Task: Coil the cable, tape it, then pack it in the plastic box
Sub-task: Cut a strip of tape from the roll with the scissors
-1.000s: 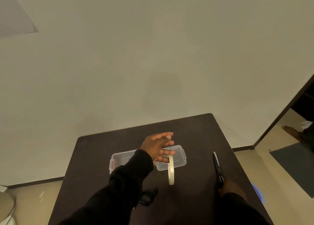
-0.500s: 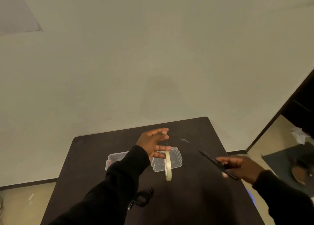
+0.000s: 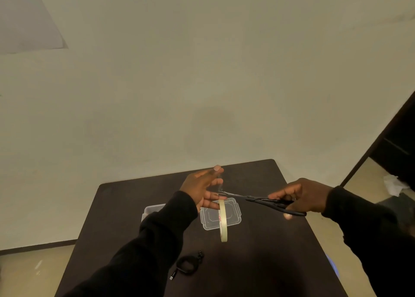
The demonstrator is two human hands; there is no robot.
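My left hand [image 3: 202, 189] is raised over the dark table [image 3: 258, 251], fingers spread, with a cream tape roll [image 3: 223, 221] hanging from a lower finger. A clear strip of tape [image 3: 221, 184] stretches up to my index fingertip. My right hand [image 3: 303, 195] grips black scissors [image 3: 265, 201], whose blades point left and reach the strip. The coiled black cable [image 3: 187, 264] lies on the table near me, its plug end [image 3: 172, 277] sticking out. The clear plastic box [image 3: 151, 210] sits behind my left sleeve, its lid [image 3: 233, 216] flat beside it.
A plain wall stands behind the table. To the right there is a dark door frame [image 3: 381, 144] with floor and a crumpled white thing [image 3: 393, 184] beyond. A blue object [image 3: 332, 265] peeks out past the table's right edge.
My right hand lifted the scissors off the table's right side and brought them left to the tape strip. My left hand stayed raised with the roll hanging from it.
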